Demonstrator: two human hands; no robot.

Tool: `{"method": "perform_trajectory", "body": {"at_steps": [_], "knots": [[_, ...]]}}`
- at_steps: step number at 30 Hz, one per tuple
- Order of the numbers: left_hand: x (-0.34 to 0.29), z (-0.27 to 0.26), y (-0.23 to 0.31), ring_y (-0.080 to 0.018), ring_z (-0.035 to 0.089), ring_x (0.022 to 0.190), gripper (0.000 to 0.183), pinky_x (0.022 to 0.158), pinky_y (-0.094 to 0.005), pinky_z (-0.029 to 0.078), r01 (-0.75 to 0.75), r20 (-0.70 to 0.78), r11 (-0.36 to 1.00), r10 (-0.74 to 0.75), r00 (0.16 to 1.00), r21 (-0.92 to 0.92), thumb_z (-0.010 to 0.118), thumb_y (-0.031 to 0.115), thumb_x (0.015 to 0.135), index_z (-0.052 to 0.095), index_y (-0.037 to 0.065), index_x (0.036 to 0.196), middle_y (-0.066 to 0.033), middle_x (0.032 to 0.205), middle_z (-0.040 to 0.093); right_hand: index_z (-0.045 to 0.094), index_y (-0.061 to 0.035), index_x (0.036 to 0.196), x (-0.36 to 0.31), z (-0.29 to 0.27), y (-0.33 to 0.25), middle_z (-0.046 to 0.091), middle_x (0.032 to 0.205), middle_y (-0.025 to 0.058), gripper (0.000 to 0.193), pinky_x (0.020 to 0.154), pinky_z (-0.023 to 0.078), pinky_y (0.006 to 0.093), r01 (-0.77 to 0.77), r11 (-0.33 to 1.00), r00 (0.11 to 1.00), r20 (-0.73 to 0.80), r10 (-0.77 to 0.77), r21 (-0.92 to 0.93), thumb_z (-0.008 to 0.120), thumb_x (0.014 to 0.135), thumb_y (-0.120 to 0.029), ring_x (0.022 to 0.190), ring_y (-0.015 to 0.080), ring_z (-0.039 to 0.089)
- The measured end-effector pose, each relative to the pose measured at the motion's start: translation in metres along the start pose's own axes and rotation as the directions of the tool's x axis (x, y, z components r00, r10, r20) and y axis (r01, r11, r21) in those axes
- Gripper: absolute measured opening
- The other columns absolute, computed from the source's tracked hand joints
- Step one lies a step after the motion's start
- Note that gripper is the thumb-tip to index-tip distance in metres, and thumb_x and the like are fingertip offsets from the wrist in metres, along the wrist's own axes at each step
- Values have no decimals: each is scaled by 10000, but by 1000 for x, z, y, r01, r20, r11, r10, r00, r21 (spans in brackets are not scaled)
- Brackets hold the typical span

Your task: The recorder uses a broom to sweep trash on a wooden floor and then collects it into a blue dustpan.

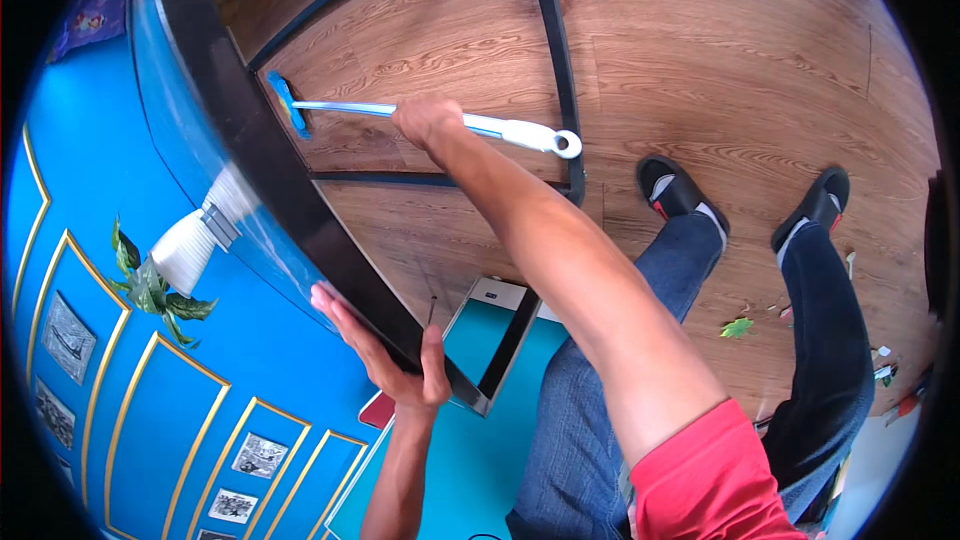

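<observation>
My right hand (430,122) is closed round the long white and light-blue handle of a brush (515,132), which lies nearly level across the view. A ring ends the handle on the right; at its left end a blue bristle head (288,105) meets the wood floor, inside a dark frame. My left hand (385,352) grips the dark edge (300,210) of a large glossy panel, fingers on the blue side and thumb on the other. The panel's edge runs slantwise from the upper left down to that hand.
Dark metal bars (555,50) frame part of the wood floor. A white vase (187,252) with a green plant stands left, near gold-trimmed blue panelling (165,420) with pictures. A beige-framed teal piece (490,325) lies by my knee. A leaf (737,327) and scraps litter the floor.
</observation>
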State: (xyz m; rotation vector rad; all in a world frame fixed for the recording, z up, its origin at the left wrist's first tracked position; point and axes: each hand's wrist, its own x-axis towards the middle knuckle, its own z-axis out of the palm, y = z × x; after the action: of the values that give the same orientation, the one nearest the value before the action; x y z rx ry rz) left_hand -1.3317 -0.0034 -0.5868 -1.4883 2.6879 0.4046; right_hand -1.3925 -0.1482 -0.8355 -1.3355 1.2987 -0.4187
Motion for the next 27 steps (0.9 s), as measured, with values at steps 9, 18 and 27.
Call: {"method": "perform_trajectory", "body": {"at_steps": [9, 18, 27], "knots": [[-1, -6, -5, -433, 120, 1448, 816, 1167, -496, 74, -52, 16, 999, 52, 999, 2, 613, 125, 818, 178, -89, 1475, -303, 1541, 150, 384, -225, 1435, -197, -82, 88, 640, 920, 181, 472, 738, 529, 469, -251, 954, 968, -36, 249, -165, 473, 972, -250, 873, 356, 645], [5, -12, 6, -424, 181, 1436, 769, 1160, -523, 93, -77, -18, 997, 77, 997, 4, 618, 179, 850, 234, -67, 1469, -283, 1530, 218, 487, -93, 1361, -644, -166, -59, 626, 724, 229, 512, 533, 489, 473, -613, 790, 782, -135, 609, 15, 622, 867, -95, 633, 404, 643], [5, -12, 8, -389, 183, 1445, 712, 1160, -514, 103, -96, -46, 995, 96, 994, -7, 560, 174, 875, 244, -40, 1476, -240, 1542, 230, 329, -110, 1448, -477, -98, 3, 592, 771, 205, 561, 577, 500, 481, -279, 960, 960, -45, 277, -26, 510, 920, -162, 612, 391, 602]]}}
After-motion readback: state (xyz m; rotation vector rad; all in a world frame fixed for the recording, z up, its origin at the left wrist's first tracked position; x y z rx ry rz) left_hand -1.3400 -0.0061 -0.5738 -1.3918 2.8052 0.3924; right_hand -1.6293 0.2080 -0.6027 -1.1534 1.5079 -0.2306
